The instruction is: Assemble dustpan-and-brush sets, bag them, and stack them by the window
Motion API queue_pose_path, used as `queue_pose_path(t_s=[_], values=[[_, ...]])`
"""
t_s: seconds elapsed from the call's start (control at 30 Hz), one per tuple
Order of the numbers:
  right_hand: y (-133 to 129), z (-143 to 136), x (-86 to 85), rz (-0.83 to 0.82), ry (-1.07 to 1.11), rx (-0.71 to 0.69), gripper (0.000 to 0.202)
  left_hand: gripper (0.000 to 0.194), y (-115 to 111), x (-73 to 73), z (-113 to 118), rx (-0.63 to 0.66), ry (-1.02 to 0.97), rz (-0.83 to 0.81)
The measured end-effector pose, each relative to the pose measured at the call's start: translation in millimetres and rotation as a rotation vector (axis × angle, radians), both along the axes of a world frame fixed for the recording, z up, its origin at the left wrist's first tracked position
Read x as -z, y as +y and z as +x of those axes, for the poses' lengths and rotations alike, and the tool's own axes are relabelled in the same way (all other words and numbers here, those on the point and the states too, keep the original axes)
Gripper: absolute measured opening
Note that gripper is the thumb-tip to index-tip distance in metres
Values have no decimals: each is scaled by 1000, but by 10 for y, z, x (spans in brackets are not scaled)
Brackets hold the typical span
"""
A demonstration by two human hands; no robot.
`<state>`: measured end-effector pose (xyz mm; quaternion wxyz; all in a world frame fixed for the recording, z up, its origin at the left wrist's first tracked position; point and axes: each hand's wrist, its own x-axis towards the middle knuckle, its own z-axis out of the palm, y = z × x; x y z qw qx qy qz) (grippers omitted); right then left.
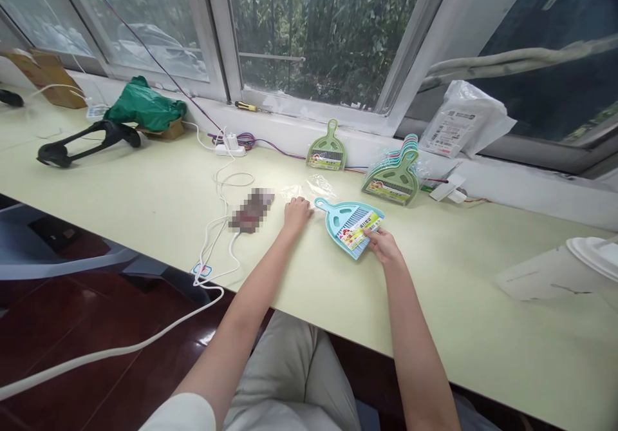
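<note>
A light blue dustpan with a small brush and a printed label [348,223] is in my right hand [383,245], which pinches it at its lower right edge. My left hand [297,213] rests on the table to the left of the dustpan's handle, its fingers curled at the edge of a clear plastic wrapper [321,187]. Whether those fingers grip the wrapper is too small to make out. Behind them a green dustpan set [328,149] leans upright against the wall below the window, and a stack of wrapped dustpan sets [393,176] stands to its right.
A pixelated flat object [252,210] with a white cable lies left of my left hand. Farther left are a power strip [230,150], a green bag [145,105] and a black frame [89,144]. A lidded white cup [555,273] is at the right; a plastic package [463,122] sits on the sill.
</note>
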<state>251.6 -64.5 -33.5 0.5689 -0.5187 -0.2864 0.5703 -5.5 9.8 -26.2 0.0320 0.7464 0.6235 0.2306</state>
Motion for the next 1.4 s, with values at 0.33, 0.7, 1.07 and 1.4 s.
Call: queue_pose_path(t_s=[0.33, 0.7, 1.07, 1.4], values=[[16, 63, 20, -23, 5, 125, 28, 12, 55, 19, -63, -143, -357, 25], [-66, -415, -115, 80, -11, 27, 37, 13, -170, -179, 214, 119, -403, 201], [-40, -543, -63, 199, 131, 212, 37, 42, -401, -348, 392, 72, -545, 253], [-18, -557, -107, 258, 166, 224, 46, 70, -203, -232, 426, 410, -1484, -523]])
